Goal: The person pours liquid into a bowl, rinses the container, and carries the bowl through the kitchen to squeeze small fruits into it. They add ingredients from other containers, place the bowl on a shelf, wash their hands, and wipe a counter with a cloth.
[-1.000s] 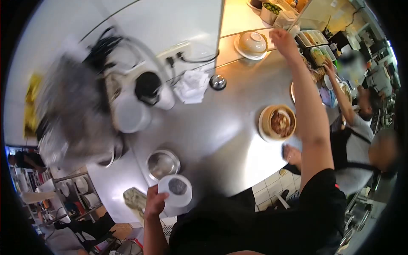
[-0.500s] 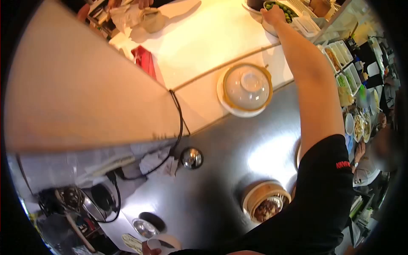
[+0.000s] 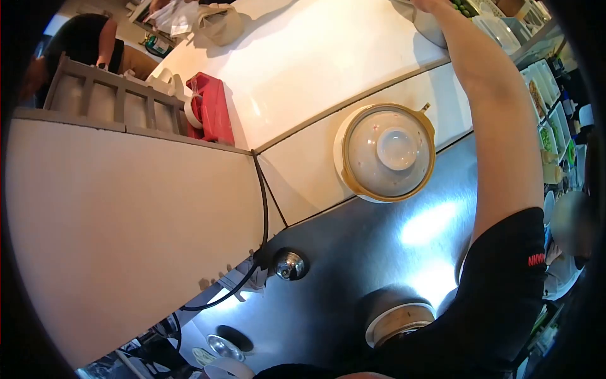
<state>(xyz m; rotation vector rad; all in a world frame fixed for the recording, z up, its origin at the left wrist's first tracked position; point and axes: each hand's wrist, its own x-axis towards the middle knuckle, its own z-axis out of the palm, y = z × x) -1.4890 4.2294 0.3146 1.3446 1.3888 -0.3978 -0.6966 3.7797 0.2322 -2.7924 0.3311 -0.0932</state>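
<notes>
My right arm stretches up the right side, and my right hand (image 3: 430, 5) is cut off by the top edge, its fingers hidden. It is beside a pale round dish (image 3: 430, 26) and near green round items (image 3: 462, 7). A lidded clay pot (image 3: 391, 151) with a yellow-brown rim rests on a white plate, on the white ledge and overhanging the steel counter. My left hand is out of view. At the bottom edge is a white bowl-like item (image 3: 227, 368), beside a small metal bowl (image 3: 225, 347).
A wooden steamer-like container (image 3: 401, 321) and a round metal object (image 3: 290, 264) stand on the steel counter (image 3: 328, 297). A black cable (image 3: 262, 202) hangs over the white partition (image 3: 139, 227). Red tape dispenser (image 3: 214, 108), upper left. Food trays and other people are around the edges.
The view has shifted, so the pot looks larger and the partition's top shows. My right hand is now mostly beyond the top edge. My left hand has left the bottom of view.
</notes>
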